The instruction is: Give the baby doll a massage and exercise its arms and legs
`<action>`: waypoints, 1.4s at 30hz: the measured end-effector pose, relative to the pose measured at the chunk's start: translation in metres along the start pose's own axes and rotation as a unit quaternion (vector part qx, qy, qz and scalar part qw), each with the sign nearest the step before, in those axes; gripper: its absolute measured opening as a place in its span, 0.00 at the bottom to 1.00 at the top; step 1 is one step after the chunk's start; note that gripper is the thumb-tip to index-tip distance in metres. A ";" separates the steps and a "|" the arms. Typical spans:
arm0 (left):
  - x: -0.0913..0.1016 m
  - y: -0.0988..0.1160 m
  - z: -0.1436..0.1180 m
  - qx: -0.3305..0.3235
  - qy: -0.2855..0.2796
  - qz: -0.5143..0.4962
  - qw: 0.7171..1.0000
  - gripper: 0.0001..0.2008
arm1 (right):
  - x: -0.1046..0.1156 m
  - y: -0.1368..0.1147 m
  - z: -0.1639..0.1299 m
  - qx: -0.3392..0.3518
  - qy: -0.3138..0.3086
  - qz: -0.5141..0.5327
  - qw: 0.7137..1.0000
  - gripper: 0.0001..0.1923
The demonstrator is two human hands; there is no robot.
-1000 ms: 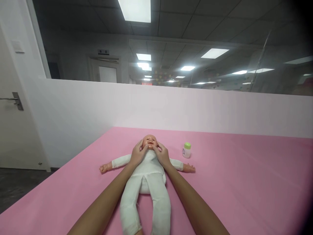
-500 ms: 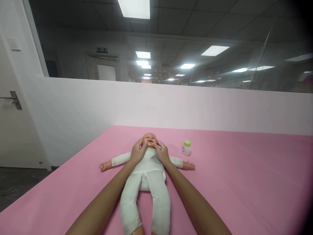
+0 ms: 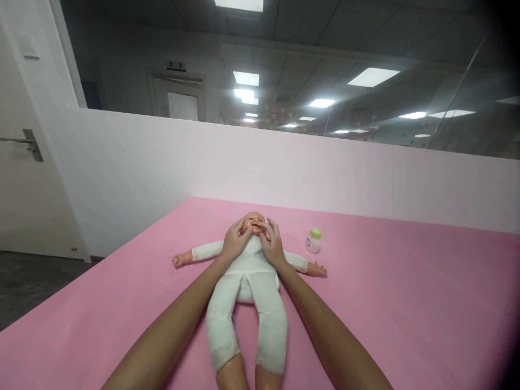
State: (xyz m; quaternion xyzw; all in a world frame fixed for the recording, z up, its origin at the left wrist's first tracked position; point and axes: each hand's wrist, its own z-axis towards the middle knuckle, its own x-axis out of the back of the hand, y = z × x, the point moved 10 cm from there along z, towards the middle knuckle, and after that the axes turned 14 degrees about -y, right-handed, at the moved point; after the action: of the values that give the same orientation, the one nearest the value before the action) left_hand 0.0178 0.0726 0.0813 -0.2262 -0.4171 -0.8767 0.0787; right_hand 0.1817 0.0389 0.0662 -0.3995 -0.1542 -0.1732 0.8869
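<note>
White-suited baby doll [image 3: 247, 281] lies face-up, arms spread, on pink sheet [image 3: 406, 303].

The doll [image 3: 247, 271] wears a plain white suit; the worktop [image 3: 406, 303] is pink; the small white bottle [image 3: 313, 241] has a green cap.

Both hands [image 3: 255, 242] forward, fingers curled, arms outstretched

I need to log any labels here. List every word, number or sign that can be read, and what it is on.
No text can be read.
Small bottle with green cap, on the pink surface: its label print is too small and blurred.
Sign above the far door: blurred, unreadable.
Doll: no text.
</note>
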 end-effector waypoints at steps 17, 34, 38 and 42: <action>-0.001 -0.017 -0.010 0.040 0.031 -0.009 0.999 0.30 | -0.006 -0.021 0.000 0.039 -0.033 -0.219 0.974 0.21; -0.002 -0.023 -0.010 0.048 0.020 -0.034 0.998 0.31 | 0.001 0.011 -0.007 -0.040 0.029 -0.035 0.998 0.29; -0.003 -0.024 -0.006 0.031 0.015 -0.046 0.998 0.31 | 0.001 0.023 -0.006 -0.090 0.036 0.034 0.995 0.34; 0.001 -0.025 -0.005 0.032 0.024 -0.082 0.996 0.28 | -0.005 0.016 -0.001 -0.082 0.014 0.103 0.991 0.33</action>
State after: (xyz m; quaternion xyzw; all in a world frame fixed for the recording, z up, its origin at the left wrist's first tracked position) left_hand 0.0075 0.0851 0.0615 -0.1674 -0.4599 -0.8718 0.0232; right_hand 0.1838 0.0492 0.0530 -0.4822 -0.0852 -0.0987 0.8663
